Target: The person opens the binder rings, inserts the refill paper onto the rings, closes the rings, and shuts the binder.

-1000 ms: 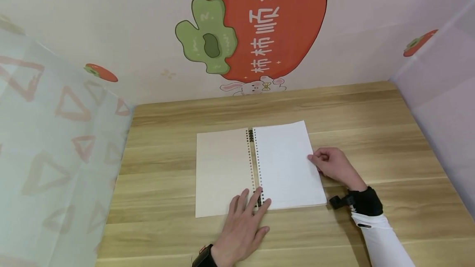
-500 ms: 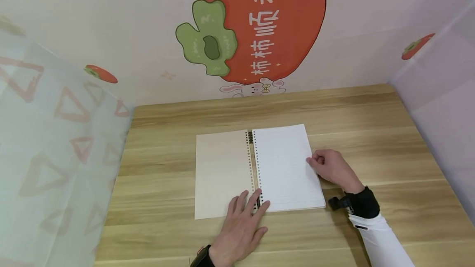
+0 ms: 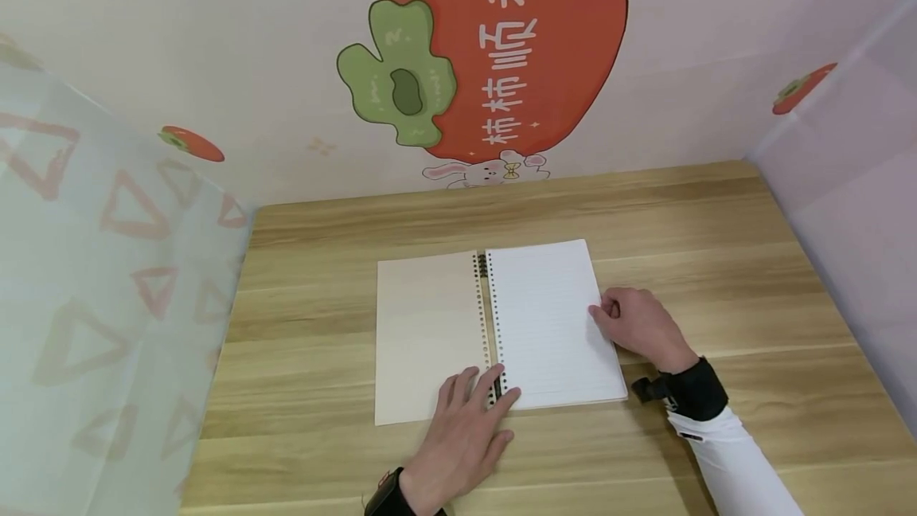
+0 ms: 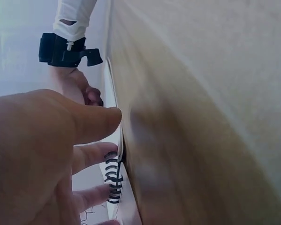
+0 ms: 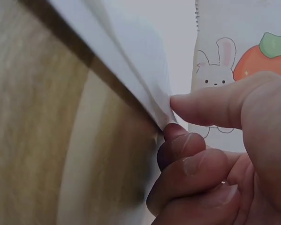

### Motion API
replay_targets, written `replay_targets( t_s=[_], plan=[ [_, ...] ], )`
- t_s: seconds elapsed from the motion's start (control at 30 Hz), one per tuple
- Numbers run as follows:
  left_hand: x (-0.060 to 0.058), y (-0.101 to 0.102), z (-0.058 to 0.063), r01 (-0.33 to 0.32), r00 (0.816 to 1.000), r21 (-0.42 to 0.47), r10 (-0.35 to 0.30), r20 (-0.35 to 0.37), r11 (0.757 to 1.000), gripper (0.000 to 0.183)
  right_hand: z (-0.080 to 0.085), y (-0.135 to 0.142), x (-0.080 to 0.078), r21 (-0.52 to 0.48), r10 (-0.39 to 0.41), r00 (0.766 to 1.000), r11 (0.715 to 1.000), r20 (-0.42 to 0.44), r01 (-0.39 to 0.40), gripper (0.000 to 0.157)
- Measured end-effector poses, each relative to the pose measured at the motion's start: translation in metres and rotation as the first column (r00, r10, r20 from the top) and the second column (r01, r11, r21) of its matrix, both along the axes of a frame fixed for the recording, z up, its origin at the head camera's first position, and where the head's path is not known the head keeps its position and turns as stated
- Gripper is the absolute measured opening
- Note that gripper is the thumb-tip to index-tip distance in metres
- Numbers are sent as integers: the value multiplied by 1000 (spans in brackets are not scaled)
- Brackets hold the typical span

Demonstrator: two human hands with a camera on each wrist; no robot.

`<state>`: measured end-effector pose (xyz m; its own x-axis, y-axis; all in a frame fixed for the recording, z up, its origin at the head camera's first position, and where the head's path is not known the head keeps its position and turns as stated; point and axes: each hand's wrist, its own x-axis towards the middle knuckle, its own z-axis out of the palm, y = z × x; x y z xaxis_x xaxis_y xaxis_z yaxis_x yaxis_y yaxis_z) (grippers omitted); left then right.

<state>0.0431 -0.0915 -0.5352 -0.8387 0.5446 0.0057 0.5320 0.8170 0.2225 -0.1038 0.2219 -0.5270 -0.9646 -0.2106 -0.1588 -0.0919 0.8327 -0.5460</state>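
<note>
The right hand (image 3: 639, 326) is pinching the page (image 3: 548, 325) edge between thumb and fingers while the spread fingers of the left hand (image 3: 458, 440) are resting across the coil (image 3: 483, 265) of the open notebook (image 3: 426, 333) lying beneath them on the tabletop (image 3: 308, 388), light pinching likely preventing creases.

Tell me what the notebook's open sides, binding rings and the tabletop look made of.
Right page: apparently matte white paper, faintly ruled. Left sheet: matte beige with punched holes, likely card or paper. Binding rings: thin dark loops, metal or plastic, finish unclear. Tabletop: smooth-looking, wood-grained; wood or laminate.
</note>
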Motion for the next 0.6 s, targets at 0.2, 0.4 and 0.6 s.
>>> replay_targets(
  t_s=[0.2, 0.4, 0.6],
  plan=[
    [-7, -3, 6, 18, 1000, 90, -19, 9, 996, 49, 8, 1, -2, -2, -4, 1000, 1000, -27, 4, 30],
    [-33, -14, 23, -7, 997, 173, -6, 71, 985, 48, 16, -4, -11, -39, 31, 995, 999, -94, -35, 23],
    [-65, -31, 33, -37, 997, 189, 24, 66, 981, 46, 24, -17, -22, -58, 87, 991, 994, -105, -94, 14]
  ],
)
